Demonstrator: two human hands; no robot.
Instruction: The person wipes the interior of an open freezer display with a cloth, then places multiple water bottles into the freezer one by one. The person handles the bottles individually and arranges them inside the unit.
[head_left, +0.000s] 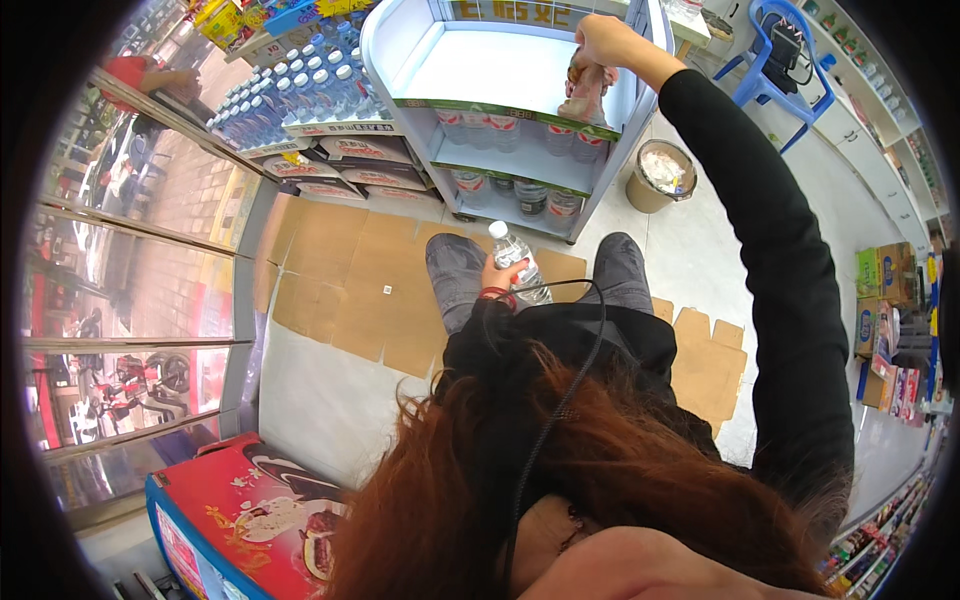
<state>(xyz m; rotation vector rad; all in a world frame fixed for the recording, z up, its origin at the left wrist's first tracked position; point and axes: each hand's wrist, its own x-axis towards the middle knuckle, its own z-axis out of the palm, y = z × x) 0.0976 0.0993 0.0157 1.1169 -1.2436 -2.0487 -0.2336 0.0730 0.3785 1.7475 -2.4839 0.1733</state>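
My left hand (501, 277) is closed around a clear plastic water bottle (513, 250) with a white cap, held low over my lap. My right hand (600, 41) is raised at the right side of a white display rack (491, 67), gripping the top of a crumpled, reddish-brown patterned piece, perhaps a cloth or plastic bag (585, 96). That piece hangs over the upper shelf, near its green front strip. More bottles (531, 199) stand on the two lower shelves.
Packed water bottles (319, 86) and stacked cartons (365, 149) are left of the rack. A waste bin (661, 175) stands to its right, a blue plastic chair (780, 82) beyond. Flattened cardboard (337, 255) covers part of the floor. A red chest freezer (247, 517) is at lower left.
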